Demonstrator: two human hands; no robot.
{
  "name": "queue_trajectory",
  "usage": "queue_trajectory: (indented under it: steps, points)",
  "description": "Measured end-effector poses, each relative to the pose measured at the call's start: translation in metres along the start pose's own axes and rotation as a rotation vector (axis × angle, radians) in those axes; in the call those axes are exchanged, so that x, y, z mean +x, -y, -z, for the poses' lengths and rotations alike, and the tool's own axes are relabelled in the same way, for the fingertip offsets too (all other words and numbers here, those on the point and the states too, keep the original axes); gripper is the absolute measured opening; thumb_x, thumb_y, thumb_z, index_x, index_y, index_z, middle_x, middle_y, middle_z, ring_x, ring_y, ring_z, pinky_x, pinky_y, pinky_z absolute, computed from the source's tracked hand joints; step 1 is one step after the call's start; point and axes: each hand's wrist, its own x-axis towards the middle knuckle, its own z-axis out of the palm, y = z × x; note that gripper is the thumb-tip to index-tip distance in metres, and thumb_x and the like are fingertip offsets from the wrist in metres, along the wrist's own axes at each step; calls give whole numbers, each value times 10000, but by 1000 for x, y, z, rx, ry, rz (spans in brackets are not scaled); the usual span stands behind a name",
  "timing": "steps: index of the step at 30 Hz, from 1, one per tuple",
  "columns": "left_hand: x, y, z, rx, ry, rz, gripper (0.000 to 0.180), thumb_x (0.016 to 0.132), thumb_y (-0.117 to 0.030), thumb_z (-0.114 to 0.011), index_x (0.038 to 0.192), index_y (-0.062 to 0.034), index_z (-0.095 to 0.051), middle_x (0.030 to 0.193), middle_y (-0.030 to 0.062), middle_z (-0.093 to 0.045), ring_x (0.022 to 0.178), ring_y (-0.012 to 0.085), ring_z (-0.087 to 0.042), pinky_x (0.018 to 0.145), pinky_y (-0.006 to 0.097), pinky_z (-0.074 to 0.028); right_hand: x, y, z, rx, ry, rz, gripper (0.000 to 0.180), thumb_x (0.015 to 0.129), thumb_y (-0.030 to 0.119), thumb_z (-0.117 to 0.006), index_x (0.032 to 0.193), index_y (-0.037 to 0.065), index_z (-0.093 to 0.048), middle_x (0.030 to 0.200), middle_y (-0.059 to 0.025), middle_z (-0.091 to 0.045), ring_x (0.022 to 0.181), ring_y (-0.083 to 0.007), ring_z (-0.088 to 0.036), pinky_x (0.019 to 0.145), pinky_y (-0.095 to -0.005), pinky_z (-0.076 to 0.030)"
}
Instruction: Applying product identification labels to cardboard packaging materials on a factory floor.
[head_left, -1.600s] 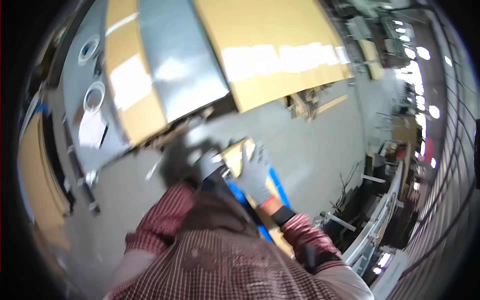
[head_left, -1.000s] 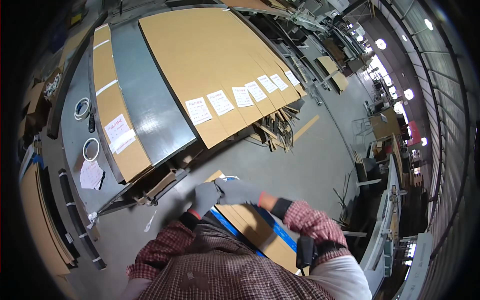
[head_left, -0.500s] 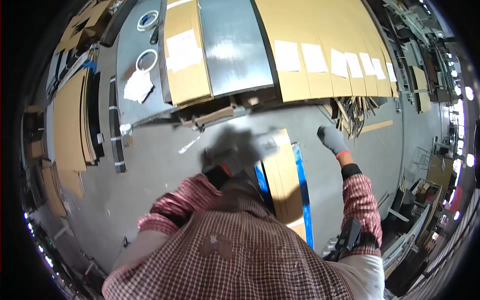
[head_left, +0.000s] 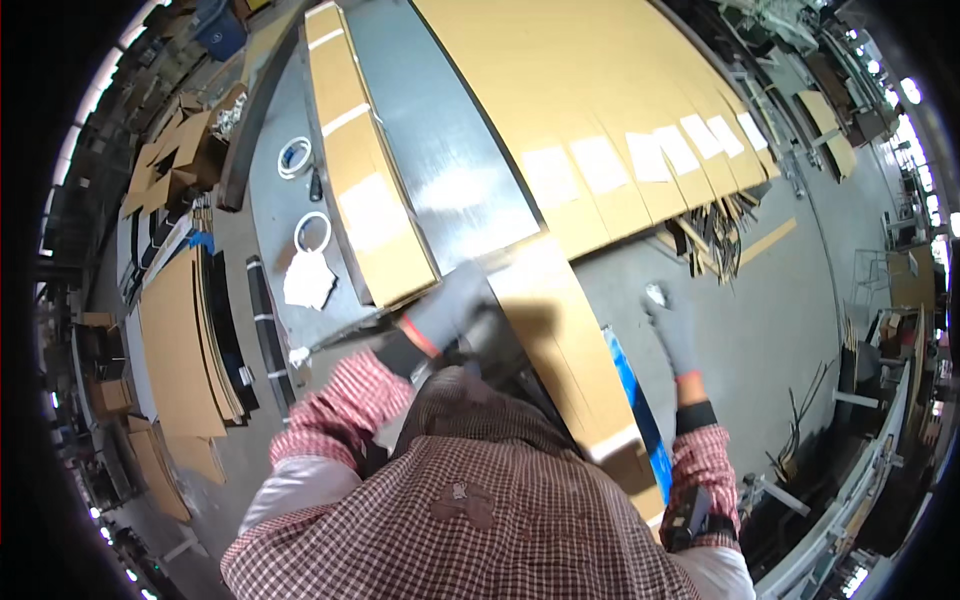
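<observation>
My left hand, in a grey glove with a red cuff, is closed at the far left corner of a long, flat cardboard package. Motion blurs its fingers. The package slants from my waist up to the table's edge, and a white strap crosses its near part. Off to the right, my right hand, also gloved in grey, hangs above the floor apart from the package. Its fingers look loosely stretched. A small white bit shows at the fingertips; whether it is held I cannot make out.
Ahead stands a grey table bearing a strapped cardboard bundle, tape rolls and cardboard panels with white sheets. Dark strips pile beneath it. Blue-edged material lies right of the package; cardboard sheets stand left.
The package's far end has risen from near the floor to the table's edge, with my left hand at its corner. My view has turned and moved closer to the table. My right hand's fingers have loosened.
</observation>
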Motion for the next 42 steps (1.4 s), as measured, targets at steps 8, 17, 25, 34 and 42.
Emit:
queue_trajectory:
  steps: [8, 17, 25, 34, 42]
  points:
    - [187, 9, 167, 487, -371, -367, 352, 881, -350, -570, 1039, -36, -604, 1020, 151, -607, 937, 286, -589, 770, 397, -470, -65, 93, 27, 940, -16, -36, 317, 895, 160, -578, 1143, -32, -532, 929, -111, -651, 692, -99, -574, 606, -214, -450]
    - [214, 52, 193, 1580, 133, -254, 364, 813, -440, -622, 980, -123, -686, 1061, 124, -618, 1028, 313, -559, 858, 479, -420, -128, 94, -33, 843, -7, -312, 269, 881, 72, -543, 1137, -10, -536, 845, -112, -688, 533, -99, -570, 473, -212, -450]
    - [61, 77, -2, 1018, 804, -421, 565, 582, -587, -702, 751, -49, -664, 766, 183, -640, 692, 362, -588, 687, 484, -441, -121, 5, -17, 712, -247, -359, 216, 917, 89, -531, 1130, 59, -509, 809, -71, -641, 575, -97, -556, 505, -224, -438]
    - [38, 63, -30, 1408, 833, -263, 187, 532, -164, -717, 697, -92, -669, 677, 110, -607, 636, 310, -591, 600, 423, -439, -77, -187, 27, 195, 289, -271, 278, 784, 150, -742, 994, 48, -591, 872, -24, -604, 792, -129, -554, 726, -292, -484]
    - [35, 68, -27, 1482, 641, -239, 217, 652, -178, -680, 852, -95, -680, 848, 94, -616, 811, 281, -587, 746, 402, -438, -3, -128, 58, 245, 415, -230, 385, 700, 210, -843, 916, 10, -594, 795, -69, -652, 672, -144, -617, 619, -304, -530]
